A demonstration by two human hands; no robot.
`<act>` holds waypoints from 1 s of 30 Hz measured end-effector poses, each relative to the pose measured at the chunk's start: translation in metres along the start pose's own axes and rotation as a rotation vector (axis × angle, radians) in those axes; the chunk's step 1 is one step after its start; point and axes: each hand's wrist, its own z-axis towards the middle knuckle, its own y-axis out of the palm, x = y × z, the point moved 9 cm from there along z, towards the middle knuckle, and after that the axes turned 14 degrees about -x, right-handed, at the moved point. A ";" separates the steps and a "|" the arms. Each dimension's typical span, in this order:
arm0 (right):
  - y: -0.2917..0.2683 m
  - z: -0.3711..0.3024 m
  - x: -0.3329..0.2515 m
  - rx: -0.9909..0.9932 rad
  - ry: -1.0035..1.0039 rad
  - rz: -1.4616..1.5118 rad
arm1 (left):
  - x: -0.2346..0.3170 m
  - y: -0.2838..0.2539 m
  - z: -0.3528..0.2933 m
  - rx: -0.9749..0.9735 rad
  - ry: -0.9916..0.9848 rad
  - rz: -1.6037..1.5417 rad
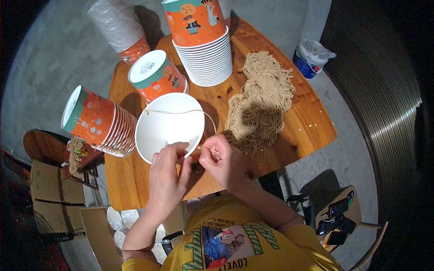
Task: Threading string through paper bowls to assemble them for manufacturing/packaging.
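A white-lined paper bucket [169, 128] is tilted on the near part of the wooden table, its open mouth facing me. My left hand [166, 176] grips its near rim, thumb outside and fingers reaching in. A thin beige cord [181, 111] crosses the mouth and curves down the right side. Beside the rim, my right hand [222, 159] is closed in a pinch on the cord's end. The exact spot where cord meets rim is partly covered by my fingers. To the right lies a large heap of beige cords [266, 86], partly in shadow.
Orange-and-green bucket stacks stand around: corded ones [101, 119] at left, an upturned one [156, 77] behind, a tall stack [203, 58] at the back. A plastic-wrapped stack [117, 27] is farther off. A carton of clear lids [92, 232] and a lined pail [312, 56] sit below table height.
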 end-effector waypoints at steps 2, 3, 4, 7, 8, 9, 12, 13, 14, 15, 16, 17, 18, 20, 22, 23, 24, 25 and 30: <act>0.000 0.001 0.001 0.005 0.010 0.006 | 0.000 0.000 0.001 -0.001 0.003 -0.011; 0.000 0.001 0.002 0.006 0.011 0.006 | 0.000 0.001 0.001 -0.002 0.004 -0.012; 0.000 0.001 0.002 0.002 -0.005 0.026 | 0.000 0.001 0.001 0.002 0.007 -0.014; 0.002 0.002 0.006 -0.003 -0.021 0.045 | -0.001 0.002 0.000 0.002 0.000 -0.019; 0.002 0.002 0.007 -0.004 -0.022 0.044 | -0.002 0.002 0.000 -0.001 -0.009 -0.021; 0.003 0.002 0.007 -0.004 -0.023 0.045 | -0.001 0.001 0.000 -0.001 -0.009 -0.021; 0.003 0.002 0.008 0.032 -0.050 0.054 | -0.001 -0.002 0.003 -0.038 -0.031 -0.057; 0.003 0.002 0.011 0.044 -0.040 0.058 | -0.010 0.001 0.006 -0.094 -0.105 -0.223; 0.002 0.002 0.013 0.055 -0.029 0.062 | -0.018 0.005 0.008 -0.150 -0.179 -0.389; 0.002 0.002 0.013 0.057 -0.030 0.061 | -0.016 0.003 0.013 -0.232 -0.206 -0.354; 0.002 0.001 0.012 0.059 -0.014 0.043 | -0.021 0.002 0.017 -0.230 -0.207 -0.353; 0.001 0.001 0.012 0.063 0.002 0.024 | -0.025 0.007 0.020 -0.290 -0.183 -0.353; 0.001 0.001 0.011 0.063 0.001 0.023 | -0.028 0.012 0.023 -0.350 -0.158 -0.352; 0.001 0.000 0.007 0.062 -0.005 0.003 | -0.032 0.013 0.030 -0.400 -0.171 -0.402; 0.001 0.000 0.004 0.075 -0.029 -0.017 | -0.028 0.020 0.035 -0.545 -0.164 -0.453; 0.000 0.000 0.002 0.088 -0.051 -0.037 | -0.031 0.020 0.038 -0.543 -0.162 -0.452; -0.001 -0.001 -0.002 0.087 -0.053 -0.038 | -0.036 0.027 0.039 -0.605 -0.188 -0.503; -0.001 0.000 -0.006 0.070 -0.046 -0.037 | -0.041 0.034 0.038 -0.666 -0.214 -0.555; -0.002 0.000 -0.005 0.041 -0.036 -0.046 | -0.035 0.037 0.044 -0.684 -0.125 -0.461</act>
